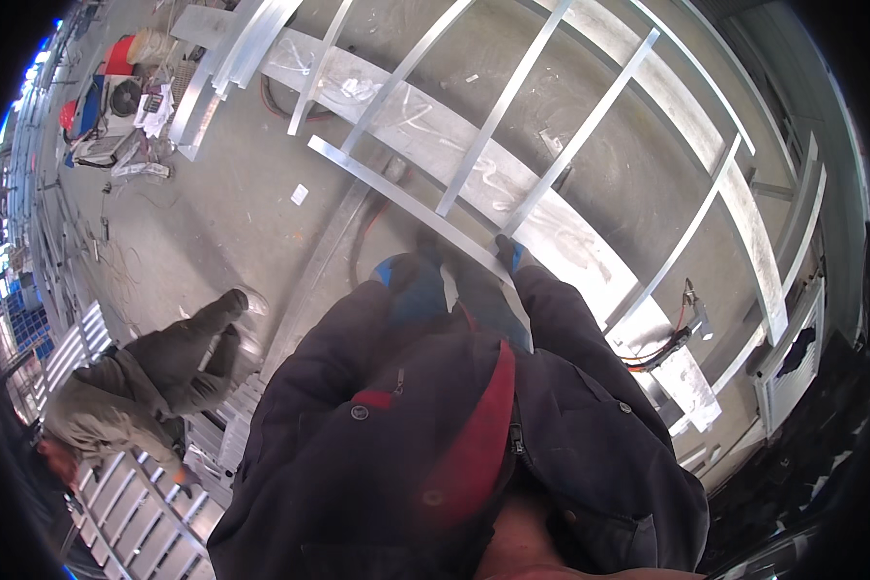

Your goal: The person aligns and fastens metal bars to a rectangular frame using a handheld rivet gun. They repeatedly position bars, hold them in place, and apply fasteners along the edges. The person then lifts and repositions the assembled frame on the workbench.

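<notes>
The gloved right hand (508, 253) and left hand (408, 275) hold a long metal bar (396, 198); whether the fingers close around it I cannot tell. The bar lies across a big metal frame (590, 126) on the floor (222, 213). Another person (155, 372) walks at left.

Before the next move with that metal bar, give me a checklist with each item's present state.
1. Left hand on the metal bar: cannot tell, the grip is hidden by the sleeve.
2. Right hand on the bar: ok, gloved hand at its near end; fingers unclear.
3. Bar's far end free: ok, it lies over the floor beside the ladder-like metal frame.
4. Co-worker out of the way: ok, crouched off to the left.
5. Red hose clear of the feet: cannot tell.
</notes>
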### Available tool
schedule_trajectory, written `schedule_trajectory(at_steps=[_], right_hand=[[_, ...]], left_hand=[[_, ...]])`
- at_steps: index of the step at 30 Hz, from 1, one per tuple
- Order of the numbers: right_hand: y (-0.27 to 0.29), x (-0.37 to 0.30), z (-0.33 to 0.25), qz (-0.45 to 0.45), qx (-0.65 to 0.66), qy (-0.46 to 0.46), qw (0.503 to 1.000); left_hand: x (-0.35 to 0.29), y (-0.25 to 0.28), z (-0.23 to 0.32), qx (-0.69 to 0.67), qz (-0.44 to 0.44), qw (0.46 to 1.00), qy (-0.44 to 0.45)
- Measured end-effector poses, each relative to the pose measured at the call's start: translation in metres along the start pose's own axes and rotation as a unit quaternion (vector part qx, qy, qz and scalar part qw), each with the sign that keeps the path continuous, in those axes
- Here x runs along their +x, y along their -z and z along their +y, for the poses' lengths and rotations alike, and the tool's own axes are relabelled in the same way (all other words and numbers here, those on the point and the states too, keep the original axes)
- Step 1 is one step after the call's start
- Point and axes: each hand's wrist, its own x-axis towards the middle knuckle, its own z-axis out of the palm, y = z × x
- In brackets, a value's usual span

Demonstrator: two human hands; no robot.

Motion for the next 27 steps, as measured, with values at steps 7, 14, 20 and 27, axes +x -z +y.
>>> schedule_trajectory(at_steps=[7, 14, 20, 27], right_hand=[[-0.042, -0.005, -0.041, -0.004, -0.004, 0.002, 1.0], [-0.043, -0.021, -0.046, 0.039, 0.077, -0.051, 0.995], [-0.039, -0.081, -0.113, 0.263, -0.23, -0.145, 0.926], [-0.063, -0.117, -0.192, 0.33, -0.148, -0.106, 0.926]], left_hand=[[0.015, 0.1, -0.027, -0.21, 0.078, 0.975, 0.002], [0.066, 0.24, -0.041, -0.169, 0.251, 0.953, -0.03], [0.08, 0.367, -0.127, 0.101, 0.451, 0.861, 0.21], [0.182, 0.409, -0.274, -0.059, 0.268, 0.936, 0.219]])
